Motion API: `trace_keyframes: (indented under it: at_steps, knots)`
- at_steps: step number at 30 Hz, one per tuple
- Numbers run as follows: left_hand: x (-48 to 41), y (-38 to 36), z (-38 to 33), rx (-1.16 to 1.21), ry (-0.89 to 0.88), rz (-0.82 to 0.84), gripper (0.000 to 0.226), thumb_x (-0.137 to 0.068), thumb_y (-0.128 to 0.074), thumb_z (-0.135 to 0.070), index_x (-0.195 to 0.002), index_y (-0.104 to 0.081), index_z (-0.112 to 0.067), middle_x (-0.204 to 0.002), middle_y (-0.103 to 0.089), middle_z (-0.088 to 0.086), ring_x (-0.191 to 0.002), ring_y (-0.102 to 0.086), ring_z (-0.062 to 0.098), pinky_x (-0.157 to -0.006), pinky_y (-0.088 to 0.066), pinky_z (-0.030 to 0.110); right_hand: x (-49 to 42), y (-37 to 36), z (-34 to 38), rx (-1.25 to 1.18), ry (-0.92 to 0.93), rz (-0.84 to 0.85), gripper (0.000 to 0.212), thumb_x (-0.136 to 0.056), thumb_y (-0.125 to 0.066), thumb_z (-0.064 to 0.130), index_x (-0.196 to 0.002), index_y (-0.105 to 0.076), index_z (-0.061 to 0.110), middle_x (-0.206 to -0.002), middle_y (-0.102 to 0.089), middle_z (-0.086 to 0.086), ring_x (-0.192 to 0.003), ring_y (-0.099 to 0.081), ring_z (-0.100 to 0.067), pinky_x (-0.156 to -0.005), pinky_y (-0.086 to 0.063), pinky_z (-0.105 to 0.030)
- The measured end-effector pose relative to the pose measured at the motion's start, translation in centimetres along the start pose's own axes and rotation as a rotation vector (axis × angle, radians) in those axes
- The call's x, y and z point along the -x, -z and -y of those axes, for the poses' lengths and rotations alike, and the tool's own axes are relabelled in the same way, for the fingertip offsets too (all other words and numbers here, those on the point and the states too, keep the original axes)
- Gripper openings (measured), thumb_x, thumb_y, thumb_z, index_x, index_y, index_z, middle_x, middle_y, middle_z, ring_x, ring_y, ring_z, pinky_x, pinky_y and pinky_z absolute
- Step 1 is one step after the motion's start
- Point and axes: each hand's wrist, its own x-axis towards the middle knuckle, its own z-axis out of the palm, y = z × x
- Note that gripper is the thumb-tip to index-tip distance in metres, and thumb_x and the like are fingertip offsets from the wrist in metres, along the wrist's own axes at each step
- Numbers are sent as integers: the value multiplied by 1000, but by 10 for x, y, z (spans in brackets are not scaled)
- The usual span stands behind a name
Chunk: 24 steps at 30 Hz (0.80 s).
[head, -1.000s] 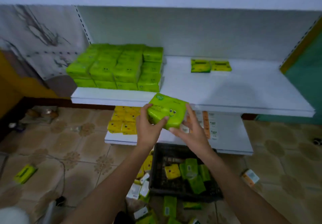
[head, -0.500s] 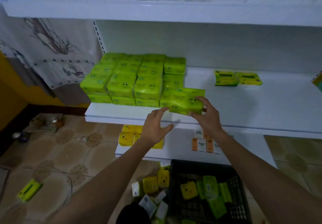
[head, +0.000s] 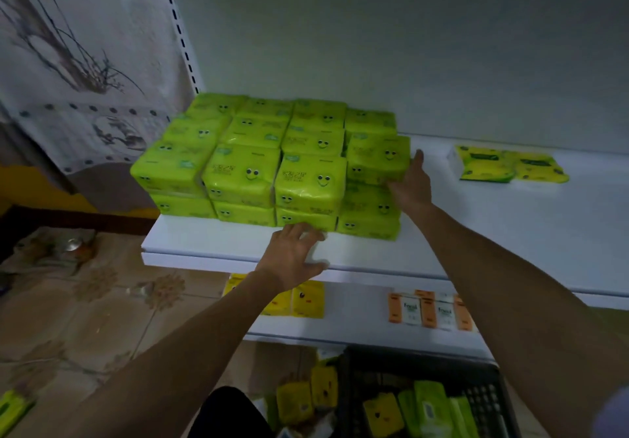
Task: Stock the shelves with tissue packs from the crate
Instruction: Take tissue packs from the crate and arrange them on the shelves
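On the middle shelf (head: 493,233), left end: stack of green tissue packs (head: 252,165), smiley prints facing up and out, rows tight together. One pack, the top pack (head: 376,156), sits on the stack's right-hand column.

Right grip (head: 408,185): open, fingers straight, flat against the right side of the top pack. Nothing clamped.

Left grip (head: 294,253): open, fingers spread, fingertips touching the front face of a bottom-row pack, palm over the shelf's front edge. Holding nothing.

Same shelf, well apart to the right: two flat green-yellow packs (head: 510,165) lying side by side, touching.

Lower shelf (head: 357,330): yellow packs (head: 308,299) partly hidden behind my left wrist, orange-white packs (head: 430,310) further right.

Below, on the floor: black crate (head: 425,357) holding green and yellow packs (head: 429,403). Loose yellow packs (head: 306,396) just left of the crate. One green pack (head: 12,407) at the far left edge on the tiles.

Left of the shelving: printed cloth (head: 68,63) with a bamboo pattern.
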Motion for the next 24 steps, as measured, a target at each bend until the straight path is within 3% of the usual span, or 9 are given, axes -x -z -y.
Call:
trace_keyframes:
  at_steps: [4,8,11,14,18,21,24]
  knots:
    - [3,1,7,7,82,87,58,-73,-60,-52,-119,-61,-15,-127,-53,11,-120,-46,31,-96,-36,39,-11,-11,10,66,-95,-31,68,-78,-72,27,-132,-36,8,-127,-49,-17,-115,-50,-35,-87,-43,-38]
    - [9,-4,13,14,91,125,56,-77,-58,-53,-122,-59,-20,-133,-49,7,-127,-39,26,-99,-33,34,-15,-15,11,-91,-91,-63,66,-79,-69,12,-135,-34,7,-118,-53,-9,-109,-52,-26,-79,-40,-30]
    - [7,-2,12,-15,93,161,53,-82,-62,-47,-127,-54,-23,-136,-46,5,-130,-35,24,-101,-31,32,-12,-11,6,-149,-146,-7,68,-86,-61,10,-143,-23,8,-134,-49,-14,-121,-48,-30,-82,-38,-29]
    - [11,3,5,-64,127,195,51,-85,-60,-43,-130,-50,-23,-137,-43,5,-128,-35,25,-100,-32,33,-3,-4,7,-172,-157,32,75,-87,-59,10,-149,-16,16,-142,-43,-12,-125,-46,-28,-86,-42,-29]
    - [21,12,-17,-45,154,236,50,-84,-62,-39,-129,-52,-20,-133,-46,9,-123,-40,28,-98,-36,36,26,17,7,-137,-83,-75,63,-86,-56,6,-143,-31,12,-139,-43,-13,-109,-54,-25,-77,-41,-20]
    - [32,13,-49,21,125,208,53,-76,-54,-42,-121,-59,-16,-125,-53,13,-115,-48,33,-94,-41,38,61,41,-15,8,-3,-229,50,-81,-52,2,-130,-44,5,-135,-39,-14,-108,-52,-29,-89,-45,-32]
    - [53,-7,-94,114,19,114,44,-72,-47,-38,-100,-68,-11,-101,-64,13,-93,-62,33,-78,-50,35,112,70,-66,43,-7,-282,42,-80,-50,0,-122,-47,3,-130,-40,-15,-108,-52,-30,-86,-45,-34]
